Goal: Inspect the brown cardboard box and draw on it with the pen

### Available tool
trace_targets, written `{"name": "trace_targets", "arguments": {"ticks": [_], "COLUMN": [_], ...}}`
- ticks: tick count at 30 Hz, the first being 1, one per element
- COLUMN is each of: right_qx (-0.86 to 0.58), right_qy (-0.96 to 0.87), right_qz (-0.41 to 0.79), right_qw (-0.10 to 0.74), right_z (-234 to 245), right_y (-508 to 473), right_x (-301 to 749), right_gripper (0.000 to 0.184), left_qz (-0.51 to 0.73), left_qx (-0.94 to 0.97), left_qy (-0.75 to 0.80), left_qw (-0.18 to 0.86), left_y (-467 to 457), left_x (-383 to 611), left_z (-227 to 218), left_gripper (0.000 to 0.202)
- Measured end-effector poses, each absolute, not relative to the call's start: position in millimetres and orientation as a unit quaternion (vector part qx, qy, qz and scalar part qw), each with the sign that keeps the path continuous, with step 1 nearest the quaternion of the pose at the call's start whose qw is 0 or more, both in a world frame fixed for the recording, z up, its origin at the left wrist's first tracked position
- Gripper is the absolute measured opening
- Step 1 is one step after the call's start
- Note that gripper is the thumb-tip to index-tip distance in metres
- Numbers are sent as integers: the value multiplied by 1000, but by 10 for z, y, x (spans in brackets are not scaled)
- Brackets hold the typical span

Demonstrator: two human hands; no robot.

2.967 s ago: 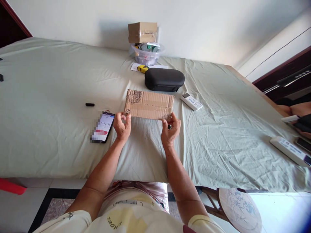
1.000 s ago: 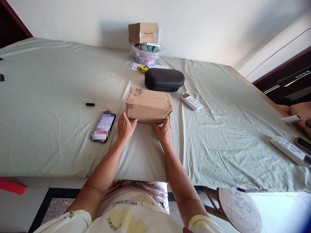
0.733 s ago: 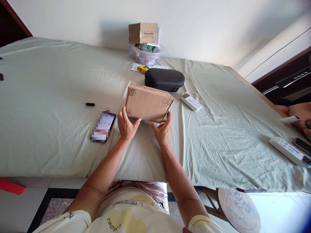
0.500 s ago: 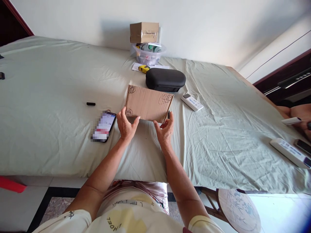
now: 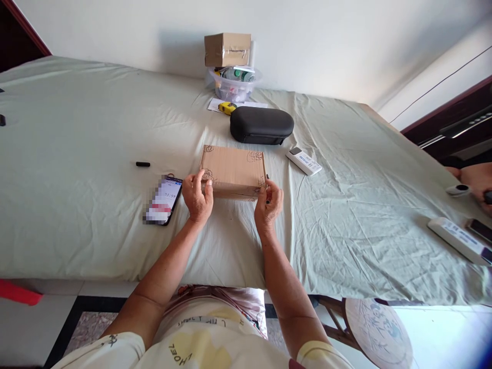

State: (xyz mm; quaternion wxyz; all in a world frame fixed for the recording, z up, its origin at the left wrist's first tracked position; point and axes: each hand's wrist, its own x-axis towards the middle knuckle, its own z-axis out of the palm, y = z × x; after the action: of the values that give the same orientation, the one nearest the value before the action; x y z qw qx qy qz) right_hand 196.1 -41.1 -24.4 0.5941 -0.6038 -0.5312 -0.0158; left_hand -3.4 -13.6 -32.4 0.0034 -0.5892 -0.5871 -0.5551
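Observation:
A small brown cardboard box (image 5: pixel 234 166) with black scribbles near its corners lies on the cloth in front of me. My left hand (image 5: pixel 198 197) grips its near left corner, thumb on the front face and fingers along the side. At the near right corner, my right hand (image 5: pixel 269 205) holds the box between thumb and bent fingers. A thin dark object shows just above the right fingers; most of it is hidden. Left of my left hand lies a phone (image 5: pixel 163 200) with a timer on its screen, and farther off a black pen cap (image 5: pixel 143 164).
Beyond the box lies a black zip case (image 5: pixel 261 125), with a yellow tape measure (image 5: pixel 227 107) beside it. A plastic basin (image 5: pixel 234 92) carries another cardboard box (image 5: pixel 226 49). White devices (image 5: pixel 304 162) lie rightward. Another person's hand (image 5: pixel 478 187) shows at the right edge.
The box has come down from a tilted pose to lie level and straighter. Both hands have shifted from its underside and front edge to its near corners, the right hand moving slightly right.

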Motion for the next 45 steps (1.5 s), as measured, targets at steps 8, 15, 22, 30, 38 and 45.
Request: {"name": "trace_targets", "arguments": {"ticks": [8,15,22,30,38,45], "right_qx": [-610,-650,-643,-610,-578,-560], "right_qy": [-566,-615,-671,-683,-690,-673], "right_qz": [-72,-175,-149,-126,-119,-136], "right_qw": [550,411,338,380,419,463], "right_z": [-276,-380,-339,-349,-378,-455], "right_y": [-392,-388,-502,-500,-478,-406], "right_x": [1998,1923,1774,1747,1774,1812], "right_gripper": [32,43,55,52,48,46], "left_qz": [-485,-434,-414,-404,-400,-399], "left_qx": [-656,-690,-715,-747,-754,-755], "left_qy": [-578,-579,-563,-527,-521,-520], "left_qw": [24,13,14,2,16,36], "left_y": [-192,-248,-307,-380,-378,-375], "left_x": [47,97,147,276,262,232], "left_z": [-316,-286,-259,-306,-310,-290], "left_gripper": [39,45,51,55,53,55]}}
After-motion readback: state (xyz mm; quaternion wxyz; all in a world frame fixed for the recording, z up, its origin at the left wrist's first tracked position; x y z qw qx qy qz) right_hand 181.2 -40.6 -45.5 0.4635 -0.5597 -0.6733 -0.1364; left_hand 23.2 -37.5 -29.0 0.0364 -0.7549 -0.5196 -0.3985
